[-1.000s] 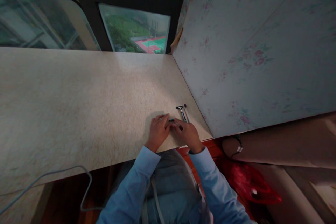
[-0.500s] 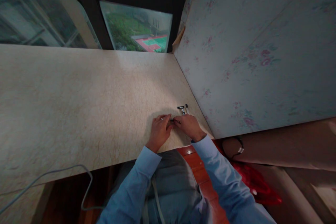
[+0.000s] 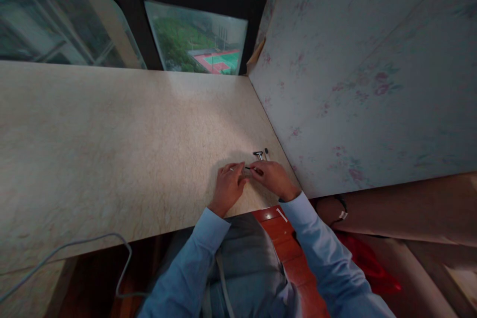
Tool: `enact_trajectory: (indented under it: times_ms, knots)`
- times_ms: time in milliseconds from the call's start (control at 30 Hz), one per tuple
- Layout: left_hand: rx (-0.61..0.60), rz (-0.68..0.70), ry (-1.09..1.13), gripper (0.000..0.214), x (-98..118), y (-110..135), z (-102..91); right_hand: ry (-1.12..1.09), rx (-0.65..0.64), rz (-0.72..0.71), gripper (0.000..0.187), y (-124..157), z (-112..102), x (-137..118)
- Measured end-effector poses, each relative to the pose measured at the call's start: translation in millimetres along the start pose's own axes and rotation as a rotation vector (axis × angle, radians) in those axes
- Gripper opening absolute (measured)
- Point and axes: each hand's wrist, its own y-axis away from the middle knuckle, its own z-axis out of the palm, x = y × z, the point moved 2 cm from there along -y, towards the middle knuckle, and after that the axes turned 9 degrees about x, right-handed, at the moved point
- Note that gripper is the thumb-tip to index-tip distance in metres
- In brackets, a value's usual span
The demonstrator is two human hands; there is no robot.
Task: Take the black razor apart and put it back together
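Observation:
Over the front right part of the stone ledge (image 3: 122,149), both my hands work close together. My right hand (image 3: 275,178) is closed, its fingertips pinching a small thin dark piece (image 3: 248,168) that points toward the left hand. My left hand (image 3: 228,186) has its thumb and fingers curled together; a thin pale bit shows among them, too small to name. Just beyond the right hand lies a T-shaped razor (image 3: 258,153), its handle partly hidden by that hand. Beside it is a slim stick with a dark end (image 3: 266,151).
A flower-patterned wall (image 3: 357,84) rises along the ledge's right side. Dark-framed windows (image 3: 201,37) stand at the back. A grey cable (image 3: 85,241) crosses the front left edge. Red bags (image 3: 372,263) lie low at the right, above a reddish wooden floor (image 3: 288,246).
My right hand has drawn slightly away to the right, so a gap shows between the fingertips and the dark piece is more visible. The left hand has stayed nearly in place.

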Motion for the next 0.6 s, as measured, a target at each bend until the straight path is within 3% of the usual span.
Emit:
enact_trajectory:
  times_ms: [100,233,367,600]
  knots:
    - [0.0,0.003,-0.005,0.052,0.8,-0.5,-1.1,-0.182,0.103,0.015,0.014,2.8,-1.4,0.5]
    - [0.006,0.017,-0.001,0.054,1.9,-0.5,-1.9,-0.397,0.189,0.166,0.013,7.4,-2.4,-0.8]
    - [0.047,0.023,0.024,0.057,1.2,0.5,-0.7,-0.551,0.213,0.28,0.016,10.3,-0.1,-1.2]
    - [0.217,0.115,0.137,0.052,5.9,1.0,-8.3,-0.617,0.208,0.386,0.016,8.7,6.5,-4.1]
